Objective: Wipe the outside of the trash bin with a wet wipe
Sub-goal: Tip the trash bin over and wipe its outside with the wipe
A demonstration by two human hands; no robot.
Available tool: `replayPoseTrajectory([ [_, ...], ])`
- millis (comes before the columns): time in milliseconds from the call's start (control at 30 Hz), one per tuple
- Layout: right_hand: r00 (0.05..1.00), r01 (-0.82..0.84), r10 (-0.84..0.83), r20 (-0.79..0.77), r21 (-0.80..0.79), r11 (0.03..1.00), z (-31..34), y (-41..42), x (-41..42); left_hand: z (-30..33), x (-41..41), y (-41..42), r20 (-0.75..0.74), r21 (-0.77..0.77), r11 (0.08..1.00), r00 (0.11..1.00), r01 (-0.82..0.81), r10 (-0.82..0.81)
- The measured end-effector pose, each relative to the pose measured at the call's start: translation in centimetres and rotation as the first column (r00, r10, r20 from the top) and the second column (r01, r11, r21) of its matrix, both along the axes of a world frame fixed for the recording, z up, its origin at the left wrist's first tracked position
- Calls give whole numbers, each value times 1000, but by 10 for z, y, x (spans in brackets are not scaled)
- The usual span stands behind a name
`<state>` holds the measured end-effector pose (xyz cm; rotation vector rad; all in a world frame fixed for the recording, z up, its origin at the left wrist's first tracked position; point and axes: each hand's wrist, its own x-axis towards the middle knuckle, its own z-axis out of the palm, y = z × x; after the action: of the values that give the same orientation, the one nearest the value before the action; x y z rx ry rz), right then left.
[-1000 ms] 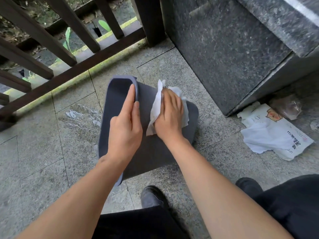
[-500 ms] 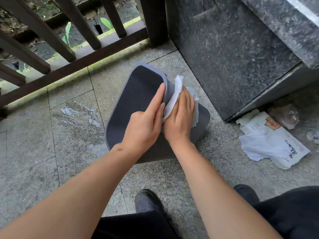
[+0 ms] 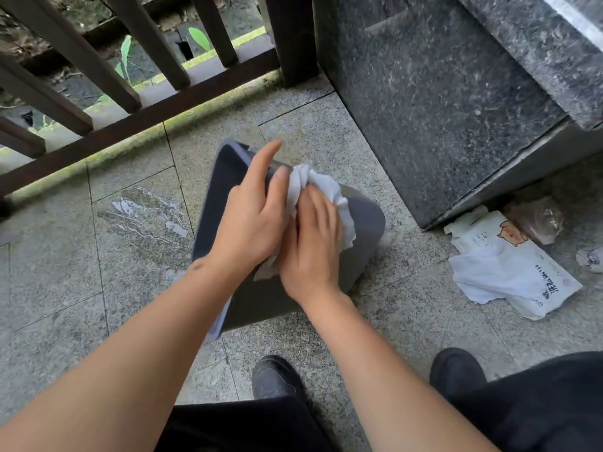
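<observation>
The trash bin (image 3: 355, 246) lies tipped on the floor (image 3: 326, 135), the flat left hand (image 3: 251, 220) steadies it, and the right hand (image 3: 310, 246) presses the wet wipe (image 3: 313, 187), so a hard push may slide it away.

One dark grey trash bin (image 3: 355, 252) lies on the floor. One white wet wipe (image 3: 321, 194) sits on it. Two hands are there: the left hand (image 3: 251, 223) and the right hand (image 3: 310, 249). One wet-wipe packet (image 3: 509, 269), one crumpled plastic bag (image 3: 538, 218) and two black shoes (image 3: 274, 376) complete the count.
</observation>
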<state>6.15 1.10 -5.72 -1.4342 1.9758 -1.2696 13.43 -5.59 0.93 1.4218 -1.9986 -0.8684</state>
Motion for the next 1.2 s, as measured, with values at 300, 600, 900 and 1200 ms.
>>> replayPoseTrajectory([
  [300, 981, -188, 184, -59, -83, 979, 9, 37, 33, -4, 39, 50, -49, 40, 988, 988, -146, 148],
  [600, 987, 159, -158, -18, 174, 972, -41, 48, -26, -9, 29, 70, -67, -29, 984, 982, -178, 176],
  [900, 958, 244, -265, 106, 177, 954, -23, 46, -10, -11, 32, 65, -22, 48, 987, 988, -154, 155],
  [1200, 981, -161, 154, -117, -52, 986, 1, 32, -1, -3, 24, 70, -69, 32, 993, 991, -110, 112],
])
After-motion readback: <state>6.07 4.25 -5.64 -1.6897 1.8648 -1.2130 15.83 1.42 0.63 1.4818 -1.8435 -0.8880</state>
